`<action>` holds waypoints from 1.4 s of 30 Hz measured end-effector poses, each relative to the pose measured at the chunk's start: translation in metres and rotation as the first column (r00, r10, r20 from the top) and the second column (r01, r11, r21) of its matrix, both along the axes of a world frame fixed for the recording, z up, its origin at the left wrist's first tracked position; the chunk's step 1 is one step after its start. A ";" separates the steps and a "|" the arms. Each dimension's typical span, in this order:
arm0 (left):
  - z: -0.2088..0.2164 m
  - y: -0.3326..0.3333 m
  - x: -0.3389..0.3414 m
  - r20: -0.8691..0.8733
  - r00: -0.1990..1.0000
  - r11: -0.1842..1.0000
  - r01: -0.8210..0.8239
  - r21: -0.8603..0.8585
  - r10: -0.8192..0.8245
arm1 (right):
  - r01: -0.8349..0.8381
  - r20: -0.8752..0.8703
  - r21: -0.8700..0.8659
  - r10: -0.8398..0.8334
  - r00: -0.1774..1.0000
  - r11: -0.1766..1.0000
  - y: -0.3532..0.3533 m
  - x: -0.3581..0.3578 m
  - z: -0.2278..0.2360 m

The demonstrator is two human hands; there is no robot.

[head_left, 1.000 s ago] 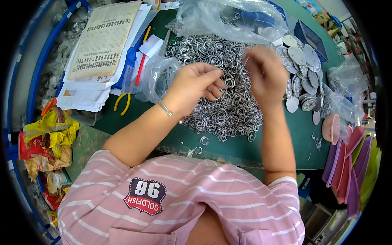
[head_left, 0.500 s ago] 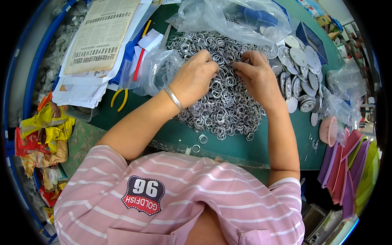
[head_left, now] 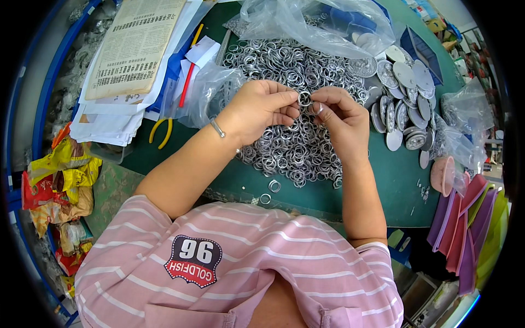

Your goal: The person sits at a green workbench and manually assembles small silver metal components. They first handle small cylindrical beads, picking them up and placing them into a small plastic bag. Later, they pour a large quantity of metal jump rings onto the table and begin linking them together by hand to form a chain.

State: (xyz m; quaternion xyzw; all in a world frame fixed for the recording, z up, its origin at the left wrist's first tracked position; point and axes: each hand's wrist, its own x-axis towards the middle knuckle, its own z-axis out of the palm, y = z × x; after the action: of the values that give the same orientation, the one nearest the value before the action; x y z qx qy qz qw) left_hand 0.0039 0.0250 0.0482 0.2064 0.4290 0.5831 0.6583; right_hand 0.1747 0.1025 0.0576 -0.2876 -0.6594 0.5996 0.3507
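Observation:
A large heap of small silver metal rings (head_left: 295, 145) covers the middle of the green table. Above it, my left hand (head_left: 264, 108) is closed, thumb and index finger pinching one edge of a metal ring (head_left: 304, 99). From the other side my right hand (head_left: 345, 117) comes up to the same ring with fingers bent together, apparently gripping it. A shiny band shows by the right thumb; whether it is another loose ring I cannot tell. Two single rings (head_left: 274, 186) lie apart from the heap near the table's front edge.
Round silver medallions (head_left: 403, 75) are piled right of the heap, by a blue bin (head_left: 420, 53). A clear plastic bag (head_left: 322, 24) lies behind. At left are papers (head_left: 136, 49), a red pen (head_left: 186, 85) and yellow-handled pliers (head_left: 165, 134). A pink cup (head_left: 442, 175) stands at the right edge.
Both hands have come closer together over the heap, the left moving right and down, and a metal ring now shows between their fingertips.

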 end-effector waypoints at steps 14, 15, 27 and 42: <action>0.010 -0.006 -0.001 -0.272 0.956 0.994 -0.101 0.038 0.108 | 0.240 -0.097 0.804 -0.277 0.956 0.545 0.041 -0.014 0.027; 0.010 -0.005 -0.001 -0.405 0.903 0.989 -0.122 0.086 0.146 | 0.266 -0.148 0.871 -0.296 0.944 0.413 0.060 -0.017 0.037; -0.012 0.007 0.017 -0.932 0.141 0.922 0.155 0.354 0.334 | -0.416 0.551 0.664 -0.031 0.834 0.622 0.052 -0.005 0.016; 0.004 -0.004 0.003 0.130 0.990 0.998 0.067 -0.021 -0.063 | -0.113 -0.027 -0.178 0.110 0.994 0.978 0.011 -0.001 0.003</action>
State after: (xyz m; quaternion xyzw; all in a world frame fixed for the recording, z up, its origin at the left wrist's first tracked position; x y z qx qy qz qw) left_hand 0.0067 0.0206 0.0520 0.1737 0.3860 0.5679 0.7059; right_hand 0.1740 0.1136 0.0608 -0.2752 -0.6149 0.6776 0.2949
